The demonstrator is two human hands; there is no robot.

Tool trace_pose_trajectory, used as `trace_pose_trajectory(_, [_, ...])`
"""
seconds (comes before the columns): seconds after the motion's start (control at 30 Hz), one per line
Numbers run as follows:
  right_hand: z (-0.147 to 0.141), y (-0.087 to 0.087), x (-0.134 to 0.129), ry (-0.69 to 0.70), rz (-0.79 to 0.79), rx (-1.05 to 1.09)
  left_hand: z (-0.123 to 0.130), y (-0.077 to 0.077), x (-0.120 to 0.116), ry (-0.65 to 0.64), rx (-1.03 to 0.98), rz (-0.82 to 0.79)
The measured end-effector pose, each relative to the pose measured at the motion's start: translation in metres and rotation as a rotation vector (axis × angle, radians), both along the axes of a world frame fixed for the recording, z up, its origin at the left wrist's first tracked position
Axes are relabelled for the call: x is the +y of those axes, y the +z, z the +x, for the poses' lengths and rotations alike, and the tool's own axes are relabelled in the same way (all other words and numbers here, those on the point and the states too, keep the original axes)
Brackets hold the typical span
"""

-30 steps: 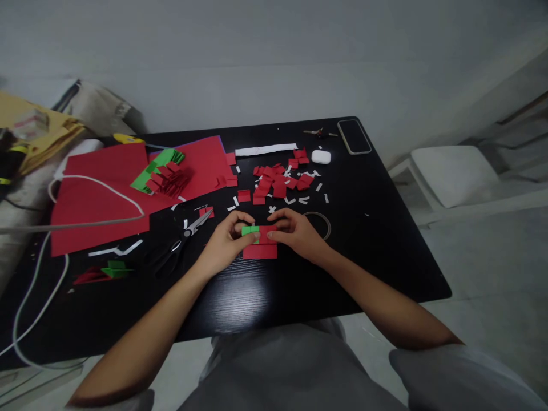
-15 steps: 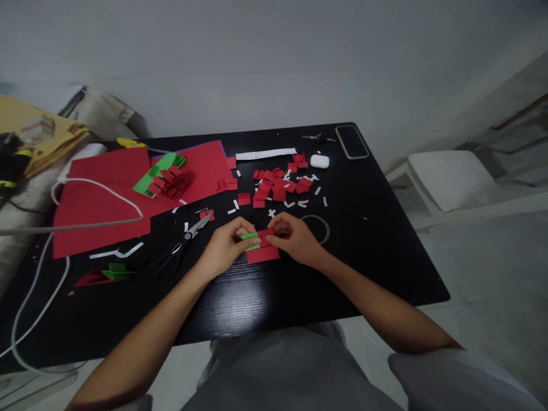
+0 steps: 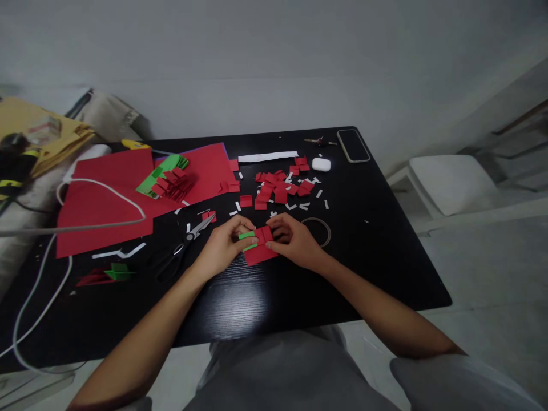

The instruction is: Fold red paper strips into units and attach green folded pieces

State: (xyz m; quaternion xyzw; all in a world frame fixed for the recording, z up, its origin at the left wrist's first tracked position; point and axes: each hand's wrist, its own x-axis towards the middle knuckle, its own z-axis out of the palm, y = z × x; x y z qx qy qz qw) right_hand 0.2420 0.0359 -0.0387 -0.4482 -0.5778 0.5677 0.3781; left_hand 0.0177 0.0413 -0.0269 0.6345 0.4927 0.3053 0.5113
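Between my hands, just above the black table, is a folded red paper piece [image 3: 260, 256] with a green paper strip [image 3: 247, 235] at its left end. My left hand [image 3: 226, 244] pinches the green part between thumb and fingers. At the right edge, my right hand [image 3: 295, 242] is closed on the red paper, thumb in front and fingers behind. Left of my left hand lie the scissors [image 3: 182, 248], blades partly apart, close to a small red folded piece [image 3: 209, 216]. Beyond my hands is a heap of small red folded papers [image 3: 280, 191] among white scraps.
Large red sheets [image 3: 103, 211] lie at left under a green and red folded stack [image 3: 171, 180]. A white cable [image 3: 98, 225] crosses them. A tape ring [image 3: 329, 233], white case [image 3: 321, 164], keys [image 3: 320, 141] and phone [image 3: 353, 145] are on the right.
The red paper has tilted slightly, its right side raised, and more of its folded upper edge shows. Both hands keep hold of it. The whole view has shifted a little.
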Motion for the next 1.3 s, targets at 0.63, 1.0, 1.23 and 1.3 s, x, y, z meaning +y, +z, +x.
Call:
trace_pose_trajectory(0.63, [0.064,0.048,0.007,0.013,0.256,-0.747,-0.003,-0.002,0.001,-0.1,0.653,0.567])
trace_pose_trajectory(1.0, [0.075,0.048,0.003,0.127,0.307,-0.891,-0.023,0.044,-0.012,-0.15,0.577,0.337])
trace_pose_trajectory(1.23, [0.066,0.06,0.008,0.061,0.143,-0.188,-0.114,0.061,-0.038,0.152,1.031,0.206])
trace_pose_trajectory(1.3, [0.056,0.064,0.013,0.087,0.084,-0.016,-0.13,0.054,-0.043,0.163,1.083,0.154])
